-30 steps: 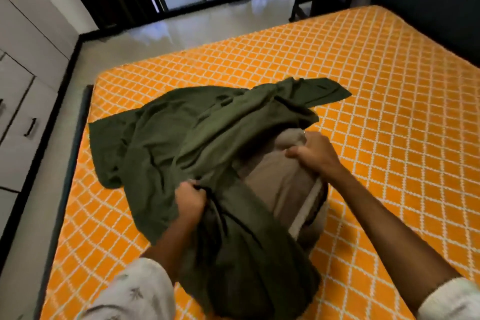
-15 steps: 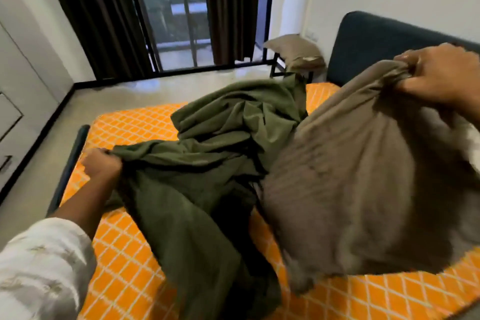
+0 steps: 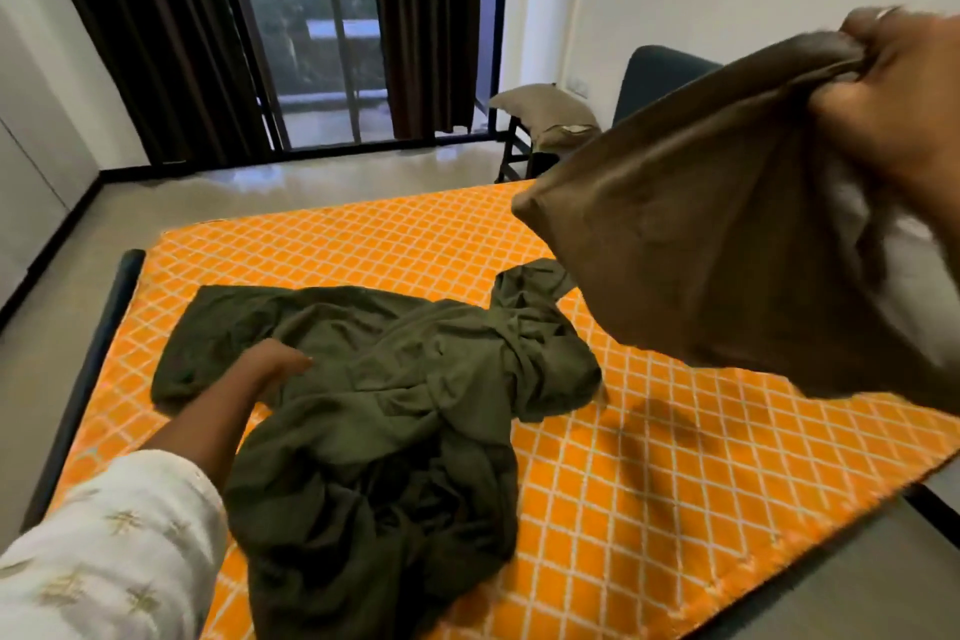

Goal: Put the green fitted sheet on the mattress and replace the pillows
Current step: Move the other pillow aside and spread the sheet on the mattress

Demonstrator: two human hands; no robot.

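Our right hand (image 3: pixel 893 83) grips a pillow (image 3: pixel 717 234) at two o'clock, left hand (image 3: pixel 278 363) relaxed on the sheet (image 3: pixel 395 411), bunched, unfitted on the mattress (image 3: pixel 649 483).

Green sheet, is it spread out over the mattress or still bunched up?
Bunched up. The sheet lies in a crumpled heap, with bare orange mattress showing all around it.

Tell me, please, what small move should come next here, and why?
Probably set the brown pillow aside, off the mattress: the right hand grips it in the air, while the green sheet lies bunched under the left hand, not yet spread.
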